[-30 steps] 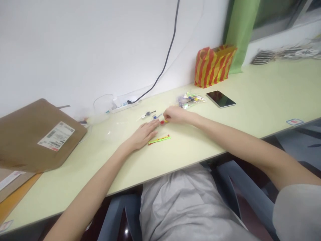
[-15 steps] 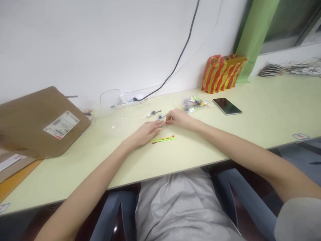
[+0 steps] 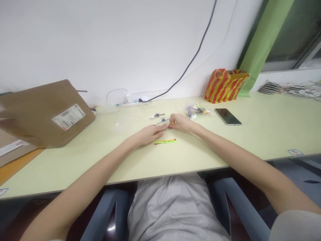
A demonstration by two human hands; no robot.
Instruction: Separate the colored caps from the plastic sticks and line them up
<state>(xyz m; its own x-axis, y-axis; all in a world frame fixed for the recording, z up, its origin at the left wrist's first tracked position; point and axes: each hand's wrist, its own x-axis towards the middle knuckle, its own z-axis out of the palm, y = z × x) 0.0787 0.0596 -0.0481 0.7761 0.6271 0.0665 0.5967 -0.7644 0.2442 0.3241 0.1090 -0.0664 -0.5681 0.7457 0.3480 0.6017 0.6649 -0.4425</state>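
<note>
My left hand [image 3: 148, 134] lies flat on the tabletop with its fingers stretched out, and the fingertips reach towards my right hand. My right hand [image 3: 181, 122] is closed in a pinch on a small red piece [image 3: 170, 127], held low over the table. A bit of yellow shows beside those fingers; its shape is too small to tell. Just in front of my left hand lie thin red, yellow and green plastic strips [image 3: 165, 142], close together. Behind the fingertips are a blue and clear piece [image 3: 163, 121] and a small dark and white part [image 3: 155, 115].
Clear bags of small coloured parts [image 3: 198, 111] lie behind my right hand. A phone or tablet [image 3: 227, 116] and a striped bag [image 3: 226, 85] are further right. A power strip [image 3: 134, 103] sits along the wall. A cardboard box [image 3: 47, 115] stands at the left.
The camera view has tilted and shifted slightly. Both hands stay close together at the same spot, and a bit of yellow now shows at my right fingers.
</note>
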